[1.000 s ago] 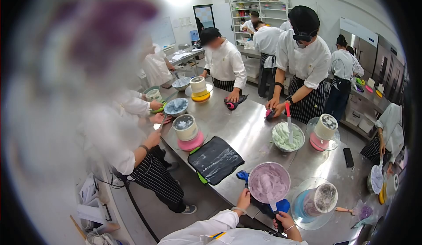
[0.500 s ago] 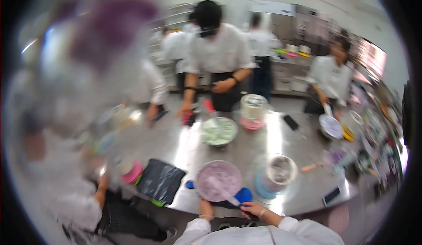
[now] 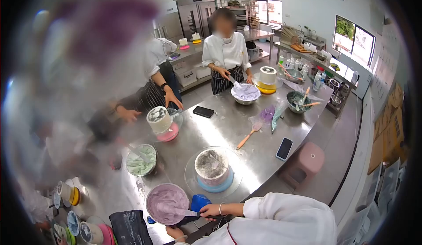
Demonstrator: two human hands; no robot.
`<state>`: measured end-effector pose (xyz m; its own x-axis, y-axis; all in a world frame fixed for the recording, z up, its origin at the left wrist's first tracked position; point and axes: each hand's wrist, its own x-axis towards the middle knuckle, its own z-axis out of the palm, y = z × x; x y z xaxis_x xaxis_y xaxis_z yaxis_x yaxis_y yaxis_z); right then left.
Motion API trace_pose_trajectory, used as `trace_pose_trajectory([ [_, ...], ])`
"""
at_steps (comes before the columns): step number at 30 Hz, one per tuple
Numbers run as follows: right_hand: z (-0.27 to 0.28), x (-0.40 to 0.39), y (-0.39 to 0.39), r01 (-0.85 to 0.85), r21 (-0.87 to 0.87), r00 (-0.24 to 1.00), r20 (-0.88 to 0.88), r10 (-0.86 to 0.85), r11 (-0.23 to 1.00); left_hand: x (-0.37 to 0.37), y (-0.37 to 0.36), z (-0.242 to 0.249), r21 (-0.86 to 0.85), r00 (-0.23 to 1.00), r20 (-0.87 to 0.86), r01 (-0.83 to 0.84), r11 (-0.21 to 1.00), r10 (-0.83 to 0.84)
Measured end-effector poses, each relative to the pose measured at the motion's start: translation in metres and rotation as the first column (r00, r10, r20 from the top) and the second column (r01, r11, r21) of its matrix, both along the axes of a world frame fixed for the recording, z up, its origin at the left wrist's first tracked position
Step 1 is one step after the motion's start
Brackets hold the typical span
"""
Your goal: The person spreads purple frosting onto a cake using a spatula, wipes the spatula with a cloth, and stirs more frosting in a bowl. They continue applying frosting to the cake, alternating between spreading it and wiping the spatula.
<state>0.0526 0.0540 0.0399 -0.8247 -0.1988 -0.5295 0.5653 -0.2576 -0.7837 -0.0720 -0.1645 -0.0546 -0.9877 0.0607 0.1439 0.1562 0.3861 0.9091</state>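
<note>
A bowl of purple cream [image 3: 163, 196] stands near the front edge of the steel table, tilted slightly toward me. My left hand [image 3: 176, 232] grips its near rim from below, fingers partly hidden by the bowl. My right hand [image 3: 212, 210] is closed around the black handle of an icing spatula [image 3: 183, 211]. The spatula's flat blade reaches into the cream. Just beyond my right hand is a blue scraper [image 3: 200, 202]. A white cylindrical cake form with a dark patterned top [image 3: 212, 165] stands on a blue base on a clear round turntable plate [image 3: 237, 183].
A bowl of green cream [image 3: 141, 159] and another cake form [image 3: 159, 119] sit further back. Across the table, a person [image 3: 226, 54] works a bowl of lilac cream [image 3: 245, 93]. Phones [image 3: 284, 148], a wooden-handled spatula [image 3: 249, 138], a dark cloth [image 3: 129, 228] and a pink stool [image 3: 303, 163] surround me.
The view has swung to the right, so the table and both my hands appear further left. My right hand still holds the icing spatula in the bowl, and my left still holds the rim.
</note>
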Motion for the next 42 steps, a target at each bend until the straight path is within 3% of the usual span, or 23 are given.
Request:
trace_pose_trajectory([
  [1, 0.001, -0.001, 0.000, 0.005, -0.007, 1.000, -0.001, -0.005, 1.000, -0.007, -0.005, -0.021, 0.186, 0.999, 0.032, -0.017, 0.982, 0.011],
  [2, 0.004, 0.000, 0.000, 0.014, -0.015, 1.000, 0.006, -0.014, 1.000, -0.011, -0.012, -0.036, 0.181, 0.999, 0.015, -0.043, 0.983, 0.041],
  [4, 0.008, 0.003, 0.000, 0.006, -0.032, 0.999, 0.038, -0.005, 0.999, -0.002, -0.008, -0.009, -0.090, 0.994, 0.002, -0.109, 0.990, 0.110],
  [6, 0.011, 0.004, 0.000, -0.010, 0.000, 0.999, 0.035, 0.010, 1.000, -0.011, -0.016, -0.021, -0.177, 1.000, 0.031, 0.003, 0.984, 0.003],
  [8, 0.013, 0.004, -0.001, -0.057, 0.032, 0.998, 0.034, 0.056, 0.998, -0.013, -0.021, -0.032, -0.357, 0.995, -0.053, -0.098, 0.929, 0.084],
  [10, 0.012, 0.005, -0.001, -0.036, -0.011, 0.999, 0.029, 0.036, 0.999, 0.006, -0.006, 0.007, -0.480, 0.990, -0.094, -0.135, 0.867, 0.102],
  [11, 0.008, 0.005, -0.002, -0.013, -0.034, 1.000, 0.026, 0.014, 0.999, 0.017, 0.003, 0.044, -0.431, 0.993, -0.055, -0.114, 0.895, 0.100],
  [14, 0.006, 0.002, 0.002, -0.043, -0.009, 0.999, 0.020, 0.043, 0.999, 0.010, -0.013, 0.023, -0.530, 0.982, -0.013, -0.165, 0.832, 0.186],
  [15, 0.002, 0.001, 0.003, -0.032, -0.046, 0.999, 0.030, 0.034, 0.998, 0.013, -0.017, 0.032, -0.529, 0.992, -0.025, -0.117, 0.840, 0.123],
  [18, -0.005, 0.000, 0.011, -0.013, -0.095, 0.997, 0.081, 0.021, 0.995, 0.035, -0.030, 0.058, -0.342, 0.936, -0.055, -0.345, 0.874, 0.348],
  [20, -0.012, -0.003, 0.015, -0.003, -0.093, 0.996, 0.084, 0.010, 0.996, 0.050, -0.038, 0.093, -0.082, 0.898, -0.044, -0.439, 0.895, 0.437],
  [21, -0.009, -0.005, 0.016, -0.058, -0.088, 0.995, 0.080, 0.066, 0.994, 0.053, -0.040, 0.120, -0.076, 0.873, -0.045, -0.489, 0.869, 0.486],
  [23, -0.004, -0.007, 0.017, -0.012, -0.098, 0.993, 0.112, 0.023, 0.995, 0.053, -0.043, 0.186, 0.186, 0.857, -0.262, -0.406, 0.895, 0.443],
  [25, -0.010, -0.010, 0.020, 0.003, -0.072, 0.998, 0.070, 0.002, 0.997, 0.051, -0.053, 0.250, 0.250, 0.849, -0.394, -0.271, 0.930, 0.353],
  [26, -0.017, -0.015, 0.025, -0.054, -0.094, 0.996, 0.058, 0.060, 0.994, 0.052, -0.053, 0.287, 0.263, 0.825, -0.405, -0.307, 0.914, 0.394],
  [28, -0.018, -0.019, 0.019, 0.007, -0.073, 0.996, 0.091, 0.000, 0.997, 0.063, -0.051, 0.357, 0.230, 0.454, -0.839, -0.205, 0.951, 0.300],
  [30, -0.017, -0.013, 0.014, 0.080, -0.058, 0.991, 0.110, -0.074, 0.995, 0.083, -0.057, 0.399, 0.083, 0.179, -0.976, -0.212, 0.974, 0.122],
  [31, -0.011, -0.014, 0.011, 0.082, -0.023, 0.992, 0.102, -0.079, 0.996, 0.086, -0.039, 0.422, 0.298, -0.131, -0.952, -0.197, 0.934, 0.276],
  [32, -0.007, -0.015, 0.012, 0.082, 0.013, 0.992, 0.096, -0.082, 0.997, 0.102, -0.037, 0.436, 0.263, -0.100, -0.963, -0.129, 0.956, 0.252],
  [33, -0.006, -0.017, 0.015, 0.075, 0.025, 0.992, 0.103, -0.077, 0.997, 0.115, -0.030, 0.449, 0.269, -0.147, -0.958, -0.163, 0.949, 0.246],
  [35, -0.010, -0.023, 0.020, -0.078, -0.058, 0.995, 0.058, 0.081, 0.995, 0.130, -0.023, 0.466, 0.282, -0.182, -0.952, -0.210, 0.936, 0.246],
  [42, 0.016, -0.020, 0.012, -0.079, -0.041, 0.996, 0.036, 0.081, 0.996, 0.147, -0.017, 0.472, 0.252, -0.025, -0.967, -0.242, 0.937, 0.253],
])
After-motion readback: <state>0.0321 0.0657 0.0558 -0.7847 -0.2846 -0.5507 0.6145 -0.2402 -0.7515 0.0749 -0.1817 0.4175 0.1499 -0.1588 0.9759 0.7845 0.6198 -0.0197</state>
